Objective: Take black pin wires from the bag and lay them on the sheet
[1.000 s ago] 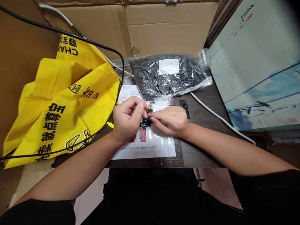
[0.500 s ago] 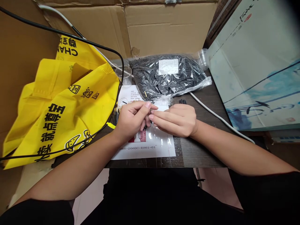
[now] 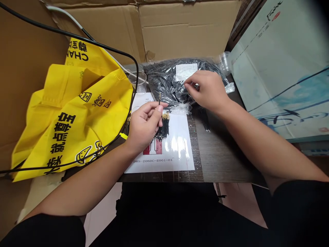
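Pinched between the thumb and forefinger of my left hand [image 3: 144, 127] is a short black wire with a gold-coloured tip [image 3: 159, 98], standing nearly upright. Under and beside that hand, a pile of similar black wires [image 3: 165, 127] with gold ends lies on a printed sheet [image 3: 180, 154]. My right hand [image 3: 209, 89] hovers over a clear plastic bag [image 3: 161, 80] packed with black wires. Its thumb and forefinger are drawn close together; whether something small sits between them is hidden. A few loose black wires [image 3: 206, 125] lie on the table below it.
A yellow printed bag [image 3: 84, 99] covers the left side, with a black cable [image 3: 102, 46] looping across it. Clear plastic cups [image 3: 138, 82] stand behind the sheet. Cardboard [image 3: 185, 37] walls the back, and a pale printed box [image 3: 288, 79] stands at right.
My right hand has left my left hand and moved up and right, over the plastic bag. My left hand stays put; the gold-tipped wire now shows upright in its fingers.
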`<act>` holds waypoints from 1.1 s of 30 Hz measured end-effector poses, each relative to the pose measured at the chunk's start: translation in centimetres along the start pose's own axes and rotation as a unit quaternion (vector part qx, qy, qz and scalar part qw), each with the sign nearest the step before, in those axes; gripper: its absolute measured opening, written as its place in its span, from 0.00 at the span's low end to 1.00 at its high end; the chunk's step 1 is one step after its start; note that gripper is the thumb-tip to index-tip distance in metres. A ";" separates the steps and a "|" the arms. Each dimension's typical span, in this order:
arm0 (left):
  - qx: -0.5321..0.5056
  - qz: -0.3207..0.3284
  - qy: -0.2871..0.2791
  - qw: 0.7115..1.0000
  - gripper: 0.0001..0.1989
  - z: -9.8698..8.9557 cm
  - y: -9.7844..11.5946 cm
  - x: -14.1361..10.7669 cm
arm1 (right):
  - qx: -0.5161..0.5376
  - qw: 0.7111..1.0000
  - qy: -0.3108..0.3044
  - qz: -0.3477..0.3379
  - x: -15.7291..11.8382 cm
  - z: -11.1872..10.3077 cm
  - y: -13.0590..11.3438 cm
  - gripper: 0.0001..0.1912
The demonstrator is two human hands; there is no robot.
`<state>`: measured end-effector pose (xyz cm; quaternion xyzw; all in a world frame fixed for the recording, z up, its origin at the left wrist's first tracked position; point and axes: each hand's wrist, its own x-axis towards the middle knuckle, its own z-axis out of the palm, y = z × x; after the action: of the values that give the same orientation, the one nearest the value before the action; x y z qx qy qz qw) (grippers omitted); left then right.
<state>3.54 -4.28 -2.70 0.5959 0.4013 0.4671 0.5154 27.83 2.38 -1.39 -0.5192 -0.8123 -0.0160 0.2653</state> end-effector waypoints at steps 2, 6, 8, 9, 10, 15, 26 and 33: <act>0.004 0.012 0.007 1.000 0.10 -0.1 0.0 0.0 | -0.005 0.999 -0.047 -0.002 0.5 0.5 0.6 0.12; 0.013 0.017 0.000 1.000 0.08 -0.1 0.1 -0.1 | -0.002 0.995 -0.097 -0.028 0.8 1.7 0.6 0.14; 0.023 0.021 -0.004 0.999 0.08 -0.1 0.2 -0.2 | -0.002 0.993 -0.110 -0.045 0.9 2.0 0.4 0.15; 0.025 0.023 -0.008 0.999 0.08 -0.1 0.3 -0.3 | -0.003 0.992 -0.117 -0.051 1.0 2.1 0.3 0.14; 0.025 0.024 -0.014 0.999 0.08 -0.1 0.3 -0.4 | -0.002 0.991 -0.121 -0.057 1.0 2.1 0.2 0.14; 0.030 0.019 -0.032 0.999 0.09 -0.1 0.5 -0.5 | 0.009 0.987 -0.138 -0.080 1.3 1.8 0.0 0.13; 0.103 0.078 0.002 0.992 0.12 -0.3 -0.4 -0.3 | -0.047 0.988 -0.128 -0.069 1.2 2.0 -0.3 0.10; 0.126 0.088 0.006 0.988 0.14 -0.2 0.0 -0.4 | -0.031 0.992 -0.110 -0.057 1.3 2.6 -0.2 0.09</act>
<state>3.24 -4.58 -2.75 0.6860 0.4058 0.4606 0.3906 26.18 4.12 -3.02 -0.4783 -0.8641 0.0011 0.1569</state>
